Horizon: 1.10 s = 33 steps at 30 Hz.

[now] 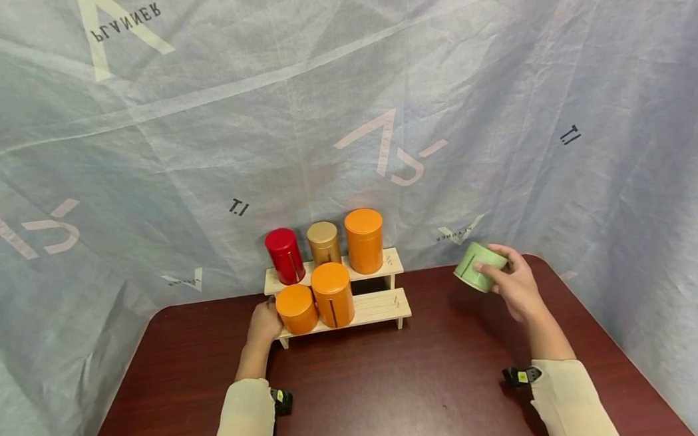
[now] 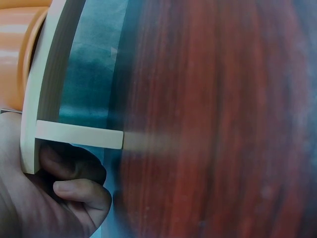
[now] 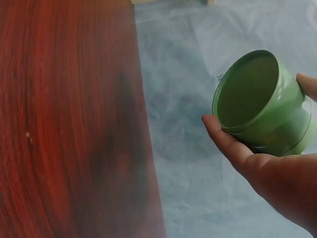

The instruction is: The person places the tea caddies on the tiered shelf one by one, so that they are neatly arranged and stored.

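Note:
A short green tin point(image 1: 480, 266) is tilted in the air above the table's back right, held between the thumb and fingers of my right hand point(image 1: 518, 288). The right wrist view shows the tin's round green bottom point(image 3: 250, 89) turned toward the camera. With curled fingers, my left hand point(image 2: 74, 198) grips the left end of the lower step of a two-step wooden rack point(image 1: 381, 306). Beside that hand stands a short orange tin point(image 1: 297, 309), and a taller orange tin point(image 1: 333, 295) is to its right on the same step.
On the upper step stand a red tin point(image 1: 285, 256), a gold tin point(image 1: 324, 243) and a tall orange tin point(image 1: 365, 241). The dark red wooden table point(image 1: 359, 391) ends at the back against a grey printed cloth point(image 1: 295, 114), which also hangs at both sides.

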{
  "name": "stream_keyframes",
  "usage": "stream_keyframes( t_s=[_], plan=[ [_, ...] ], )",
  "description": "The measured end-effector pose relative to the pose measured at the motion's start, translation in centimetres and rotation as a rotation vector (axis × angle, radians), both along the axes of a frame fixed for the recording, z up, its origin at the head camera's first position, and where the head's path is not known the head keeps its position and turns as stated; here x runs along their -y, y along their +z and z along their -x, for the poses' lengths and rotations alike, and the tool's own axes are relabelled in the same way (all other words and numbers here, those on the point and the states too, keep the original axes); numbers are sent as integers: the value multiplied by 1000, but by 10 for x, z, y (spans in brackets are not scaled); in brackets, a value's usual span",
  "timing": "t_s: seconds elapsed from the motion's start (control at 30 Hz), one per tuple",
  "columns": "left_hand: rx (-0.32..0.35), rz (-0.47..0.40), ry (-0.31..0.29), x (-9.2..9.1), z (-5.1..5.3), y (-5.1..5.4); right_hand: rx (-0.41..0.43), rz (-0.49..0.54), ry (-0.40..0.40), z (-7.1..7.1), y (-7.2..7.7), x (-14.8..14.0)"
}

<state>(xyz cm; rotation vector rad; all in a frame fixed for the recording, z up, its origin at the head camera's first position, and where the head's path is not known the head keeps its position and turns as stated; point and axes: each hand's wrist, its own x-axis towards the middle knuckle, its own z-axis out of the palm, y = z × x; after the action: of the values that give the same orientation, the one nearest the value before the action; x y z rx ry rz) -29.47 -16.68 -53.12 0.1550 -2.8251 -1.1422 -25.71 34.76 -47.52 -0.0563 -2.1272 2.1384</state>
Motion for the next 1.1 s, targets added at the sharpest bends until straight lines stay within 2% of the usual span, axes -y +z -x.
stream_keyframes(
  t_s=[0.4, 0.63, 0.8, 0.97, 1.1],
  plan=[
    [-52, 23, -12, 0, 0, -3, -68, -173, -13, -6, 8, 18],
    [-113, 80, -60, 1, 1, -4, -84, -281, -15, -9, 11, 26],
    [-112, 90, -64, 1, 1, -4, -66, -327, -15, -11, 13, 31],
    [-88, 64, -49, 1, 1, -4, -56, -383, -22, -13, 15, 36],
    [-128, 84, -66, 2, 0, -4, -85, -404, -11, -13, 16, 41]
  ],
)
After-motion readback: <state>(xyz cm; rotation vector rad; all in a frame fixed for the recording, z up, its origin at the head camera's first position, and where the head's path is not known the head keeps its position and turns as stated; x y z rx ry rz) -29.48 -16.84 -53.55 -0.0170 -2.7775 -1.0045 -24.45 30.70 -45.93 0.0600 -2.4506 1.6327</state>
